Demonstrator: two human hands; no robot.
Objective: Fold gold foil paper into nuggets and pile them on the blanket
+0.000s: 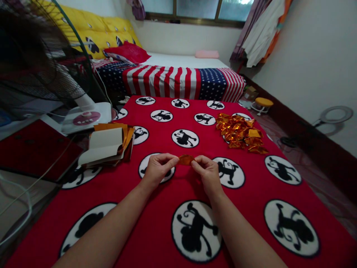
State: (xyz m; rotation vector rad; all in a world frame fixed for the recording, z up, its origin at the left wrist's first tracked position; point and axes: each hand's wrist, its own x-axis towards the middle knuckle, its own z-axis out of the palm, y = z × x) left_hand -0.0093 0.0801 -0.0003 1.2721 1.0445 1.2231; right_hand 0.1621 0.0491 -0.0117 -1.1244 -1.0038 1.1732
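Observation:
A small folded piece of orange-gold foil paper (186, 160) is held above the red cloth with round black-and-white figures (161, 141). My left hand (159, 169) pinches its left end between thumb and fingers. At its right end, my right hand (206, 172) pinches it the same way. A pile of shiny folded gold foil pieces (240, 133) lies on the cloth beyond my right hand. To the left, a stack of paper sheets (104, 143), white on top with gold edges showing, rests near the cloth's left edge.
A fan (83, 111) stands at the left beside a dark red flat object (36, 149) and white cables. Behind the cloth is a bed with a striped and starred cover (167, 80). At the right are a yellow-topped stool (263, 102) and a ring light (336, 113).

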